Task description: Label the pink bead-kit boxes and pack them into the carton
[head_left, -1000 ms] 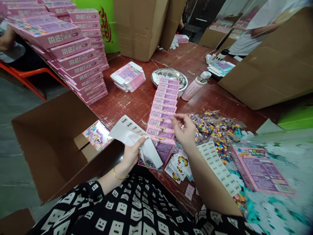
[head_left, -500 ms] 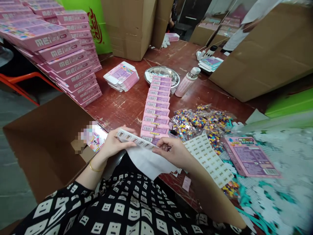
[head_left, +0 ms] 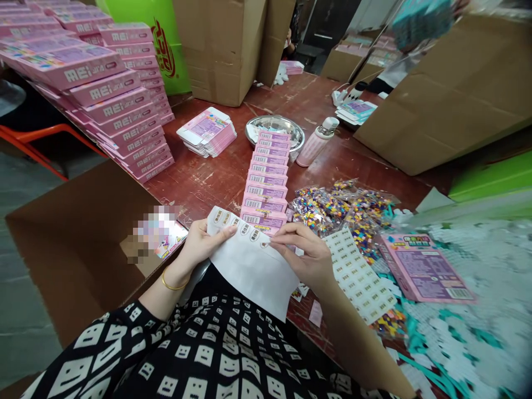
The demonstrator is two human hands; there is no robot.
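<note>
Since 0.5 s ago, the label sheet (head_left: 252, 265) has been raised and spread flatter, and the right hand (head_left: 305, 256) has been drawn to its last label; a teal bundle (head_left: 421, 25) has also come into view at the upper right. Thumb and forefinger of the right hand are brought together at that label, though whether the label alone or the sheet as well is pinched cannot be told. By the left hand (head_left: 199, 245), the sheet's left end is clamped between thumb and fingers, beside 1 row of printed labels. The sheet is held above the table's near edge, its lower part hanging blank.

Just beyond it, pink boxes (head_left: 267, 180) are laid in 1 overlapping line, barcodes upward, toward a metal bowl (head_left: 298, 128). Beside the bowl a pink bottle (head_left: 318, 143) is stood. To the right, bags of coloured bricks (head_left: 322, 212) are piled near a second sticker sheet (head_left: 361, 275) and 1 separate pink carton (head_left: 428, 268). Farther left, flat packs (head_left: 208, 131) are stacked, and tall piles of finished boxes (head_left: 106, 94) are ranged behind an open cardboard box (head_left: 75, 238).
</note>
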